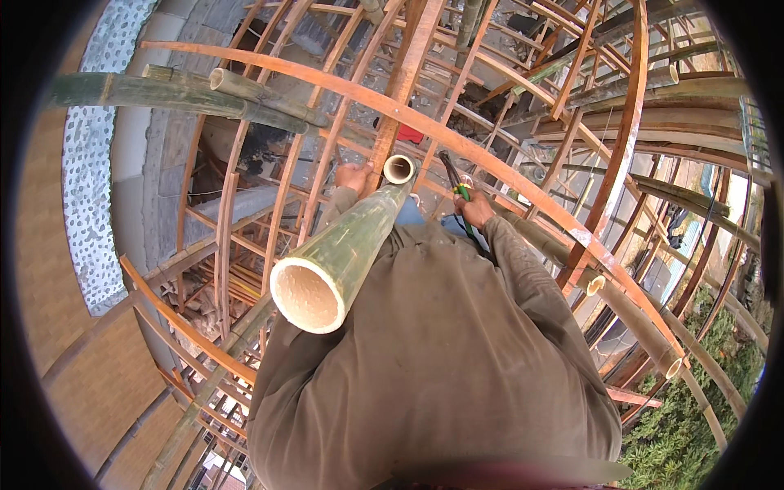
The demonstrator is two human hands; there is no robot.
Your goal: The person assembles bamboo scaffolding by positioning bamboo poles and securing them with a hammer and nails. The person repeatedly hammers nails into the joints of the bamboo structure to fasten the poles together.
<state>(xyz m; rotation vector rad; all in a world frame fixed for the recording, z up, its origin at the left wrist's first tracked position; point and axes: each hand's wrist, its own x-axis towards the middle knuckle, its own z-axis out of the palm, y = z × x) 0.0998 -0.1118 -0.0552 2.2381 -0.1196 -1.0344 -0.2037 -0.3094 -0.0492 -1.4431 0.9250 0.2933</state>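
I look down over my brown-shirted torso onto a curved lattice of orange-brown bamboo strips (457, 140). My left hand (353, 175) is closed around an upright strip (390, 122) of the lattice. My right hand (474, 209) grips pliers with green handles (454, 181), their dark jaws pointing up at a crossing of strips. A thick green bamboo pole (351, 245) runs from close under my face toward the hands, its open cut end (306, 295) facing me. A smaller open pole end (398, 169) shows between the two hands.
More green bamboo poles (163, 94) cross at the upper left and slant down the right side (637, 318). A grey perforated wall edge (86, 180) and a brown surface lie far below on the left. Green bushes (694, 416) are at the lower right.
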